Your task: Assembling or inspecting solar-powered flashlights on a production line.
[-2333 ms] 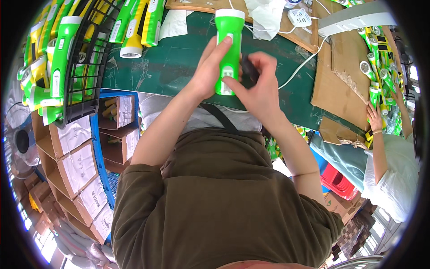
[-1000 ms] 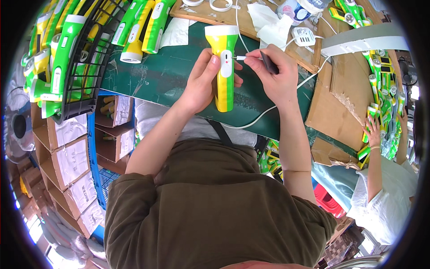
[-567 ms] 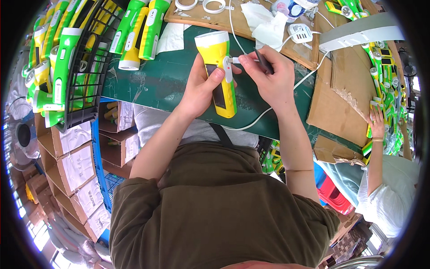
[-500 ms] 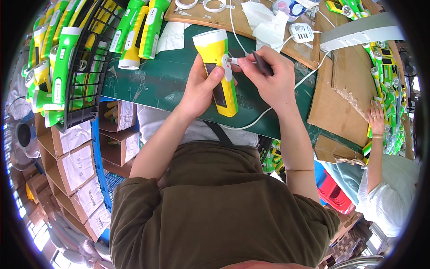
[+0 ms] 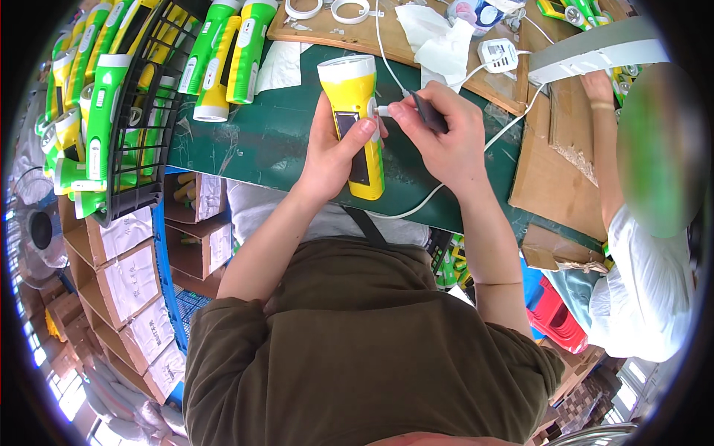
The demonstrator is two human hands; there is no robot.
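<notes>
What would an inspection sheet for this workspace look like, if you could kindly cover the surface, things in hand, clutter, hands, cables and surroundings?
Surface: green tabletop, scuffed, with a wooden board toward the far side.
Things in hand: yellow flashlight, white lamp end away from the wearer; white plug at its side, insertion depth unclear.
Clutter: crumpled white sheets; three flashlights beside the black basket.
Hands: left hand grips the flashlight; right hand holds the plug and a dark object.
Cables: white cable crosses the tabletop on the right.
Surroundings: cardboard sheet and another person's arm at right.
</notes>
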